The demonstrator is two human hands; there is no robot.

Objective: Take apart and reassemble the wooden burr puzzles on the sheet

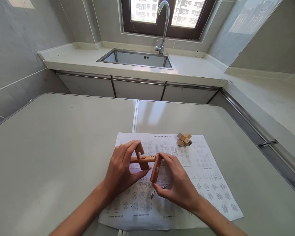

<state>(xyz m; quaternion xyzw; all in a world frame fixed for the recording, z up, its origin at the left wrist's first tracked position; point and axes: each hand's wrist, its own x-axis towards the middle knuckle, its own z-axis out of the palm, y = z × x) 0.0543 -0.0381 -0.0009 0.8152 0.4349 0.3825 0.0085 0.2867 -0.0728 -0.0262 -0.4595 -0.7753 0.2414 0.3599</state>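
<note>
Above a printed paper sheet (pixel 211 177), my left hand (pixel 121 164) grips two joined wooden puzzle pieces (pixel 143 159); one is a notched piece held between thumb and fingers, the other a bar crossing it and pointing right. A separate notched wooden puzzle piece (pixel 156 168) stands nearly upright in my right hand (pixel 178 183), pinched at its ends by thumb and fingertips. Its notches show along the right side. The bar's tip is close to this piece; whether they touch I cannot tell. An interlocked wooden puzzle (pixel 184 140) lies on the sheet's far right part.
The sheet, covered in small line diagrams, lies on a pale table (pixel 64 147) with a seam down its middle. Beyond the table's far edge are a counter (pixel 191 67), a sink (pixel 137 59) and a tall faucet (pixel 164 26) below a window. Another counter runs along the right.
</note>
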